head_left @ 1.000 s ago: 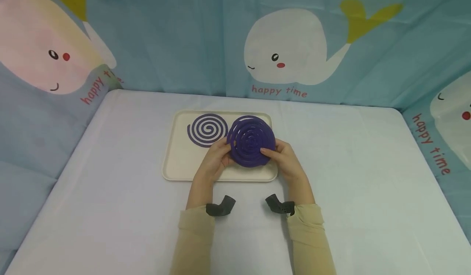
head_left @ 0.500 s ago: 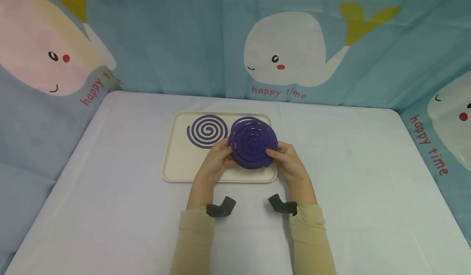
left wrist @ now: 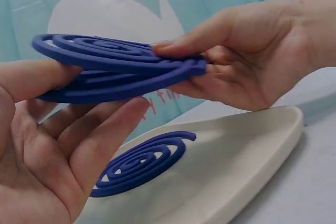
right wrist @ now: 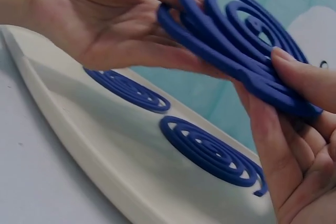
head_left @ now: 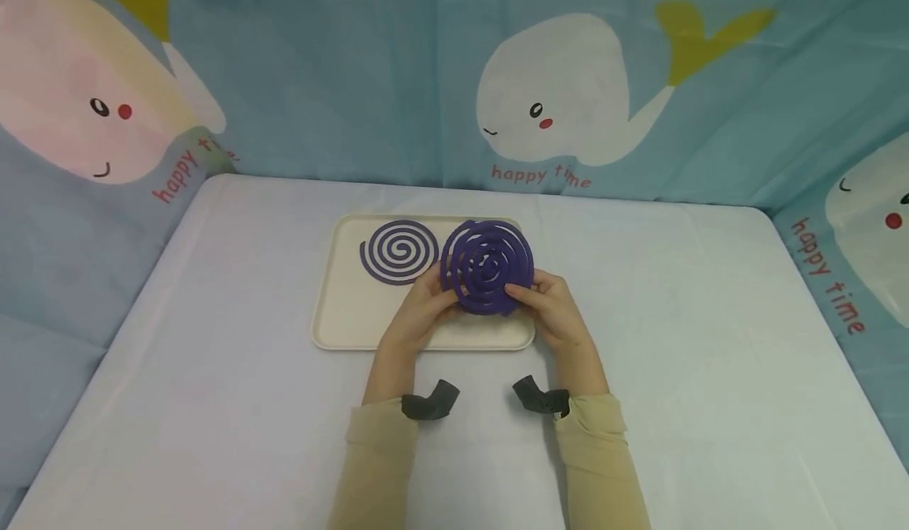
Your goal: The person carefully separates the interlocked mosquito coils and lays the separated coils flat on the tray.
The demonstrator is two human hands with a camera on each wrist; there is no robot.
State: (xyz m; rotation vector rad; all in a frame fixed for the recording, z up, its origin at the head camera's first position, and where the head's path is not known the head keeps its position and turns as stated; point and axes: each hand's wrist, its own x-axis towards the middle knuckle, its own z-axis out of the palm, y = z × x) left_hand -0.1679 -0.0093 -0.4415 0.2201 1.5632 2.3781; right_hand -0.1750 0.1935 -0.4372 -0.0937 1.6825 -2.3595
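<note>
Two blue-purple mosquito coils (head_left: 490, 268), one over the other, are held above the tray between both hands. In the left wrist view the upper coil (left wrist: 105, 60) and lower coil (left wrist: 105, 94) gape apart on the left and meet on the right. My left hand (head_left: 419, 309) pinches the lower coil's left edge, its thumb reaching into the gap. My right hand (head_left: 561, 309) grips the joined right edge, thumb on top and fingers beneath. Two more coils lie flat on the tray: a left coil (head_left: 400, 250) and a right coil (right wrist: 212, 153), which the held pair largely covers in the head view.
The cream rectangular tray (head_left: 348, 317) stands on a white-covered table (head_left: 234, 372), below both hands. Behind it hangs a blue curtain (head_left: 355, 80) with whale prints. Black curved mounts (head_left: 429, 402) sit at the wrists.
Both hands stay over the tray. The held pair has tilted and shifted slightly up, and the gaps between its two spirals show more than half a second ago.
</note>
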